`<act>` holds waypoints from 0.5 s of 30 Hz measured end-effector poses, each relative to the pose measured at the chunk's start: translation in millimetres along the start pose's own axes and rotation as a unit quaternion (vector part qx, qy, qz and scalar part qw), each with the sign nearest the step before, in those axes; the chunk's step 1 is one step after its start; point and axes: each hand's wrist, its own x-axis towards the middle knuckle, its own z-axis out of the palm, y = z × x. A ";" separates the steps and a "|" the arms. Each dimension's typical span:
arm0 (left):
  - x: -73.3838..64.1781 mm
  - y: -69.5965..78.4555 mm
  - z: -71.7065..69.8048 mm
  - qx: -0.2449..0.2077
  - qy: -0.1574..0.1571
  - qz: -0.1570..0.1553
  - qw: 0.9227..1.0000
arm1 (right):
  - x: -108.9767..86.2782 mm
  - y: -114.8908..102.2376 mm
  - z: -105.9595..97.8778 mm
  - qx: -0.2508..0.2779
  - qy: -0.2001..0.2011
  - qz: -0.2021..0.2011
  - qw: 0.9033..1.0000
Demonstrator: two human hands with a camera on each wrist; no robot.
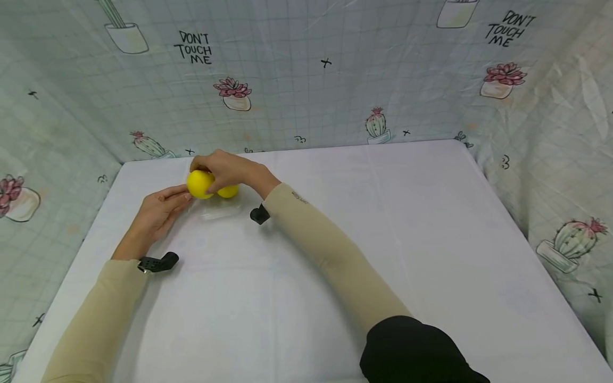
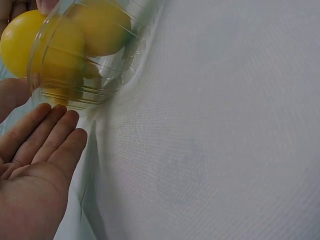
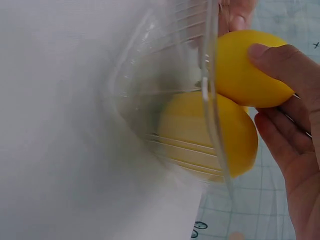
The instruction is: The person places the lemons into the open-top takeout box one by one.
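My right hand (image 1: 225, 166) pinches a yellow lemon (image 3: 247, 72) between thumb and fingers, at the rim of a clear plastic container (image 3: 145, 95). A second lemon (image 3: 241, 142) sits inside, rising above the rim right beside the held one. In the head view the held lemon (image 1: 198, 184) hides part of the other lemon (image 1: 229, 191). My left hand (image 1: 160, 213) lies at the container's left side. Its straight fingers (image 2: 60, 135) reach the container's wall, palm turned up in the left wrist view.
The container stands on a white-covered table (image 1: 311, 255), toward its far left corner. A printed fabric sheet (image 1: 297, 80) with cactus drawings hangs behind and along both sides. Black wrist devices (image 1: 160, 262) are worn on both arms.
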 end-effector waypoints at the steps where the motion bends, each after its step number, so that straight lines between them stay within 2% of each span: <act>1: -0.2 0.0 0.2 0.001 0.000 -0.001 1.000 | 0.7 -0.1 -1.1 -0.002 -0.004 0.002 1.000; 7: -0.6 -0.3 0.0 0.003 -0.004 0.009 1.000 | 6.1 -2.8 -0.8 -0.021 -0.027 0.027 0.999; 12: -0.1 -1.3 -0.1 0.008 -0.012 0.008 1.000 | 10.7 -11.4 3.4 -0.043 -0.075 0.069 0.994; 15: -1.9 -1.8 -0.6 0.014 -0.013 0.003 1.000 | 11.9 -16.7 3.4 -0.051 -0.097 0.063 0.992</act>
